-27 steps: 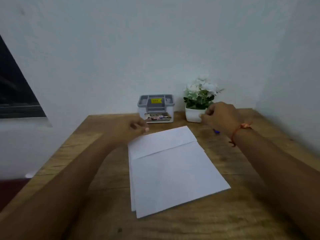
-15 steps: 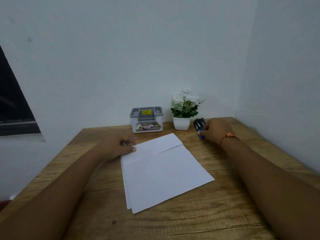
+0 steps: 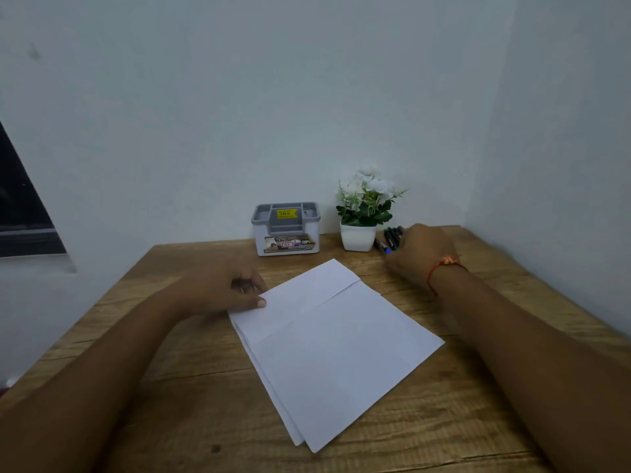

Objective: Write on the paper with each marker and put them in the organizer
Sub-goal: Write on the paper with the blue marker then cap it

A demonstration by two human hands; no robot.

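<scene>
Slim dark markers (image 3: 392,237) beside smooth white paper (image 3: 338,346), grainy wooden table (image 3: 191,387)

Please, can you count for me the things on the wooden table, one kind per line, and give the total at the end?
Paper sheets: at least 2, stacked, exact number unclear
Markers: at least 3, partly hidden by the right hand
Organizer: 1
Potted plant: 1
Total: at least 7 things

organizer (image 3: 286,230) behind paper (image 3: 333,346), markers (image 3: 391,237) right
</scene>
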